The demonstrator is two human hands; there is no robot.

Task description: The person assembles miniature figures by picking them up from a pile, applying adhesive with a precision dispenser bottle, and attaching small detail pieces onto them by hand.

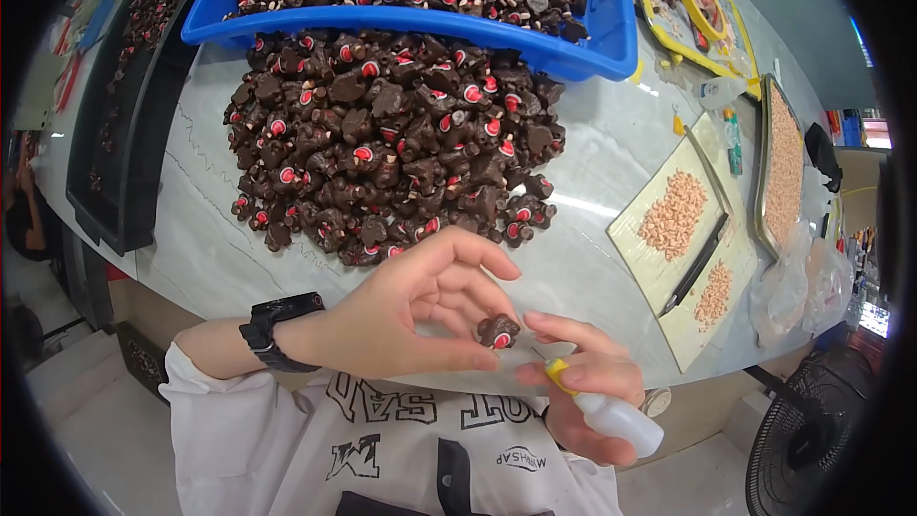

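My left hand (411, 311), with a black watch on its wrist, pinches a small dark brown figure (498, 332) that has a red and white round part on it. Just right of it, my right hand (597, 373) is wrapped round a small white squeeze bottle (623, 427). The bottle's yellow cap (558, 370) and thin tip point up and left toward the figure, with a small gap between them. Beyond my hands lies a wide pile of similar brown figures (382, 148), many with red and white parts.
A blue tray (411, 21) full of brown figures stands behind the pile. At the left is a long black tray (119, 172). On the right, a pale board (680, 330) carries small pinkish pieces (673, 215) and black tweezers (697, 263). A fan (812, 440) stands lower right.
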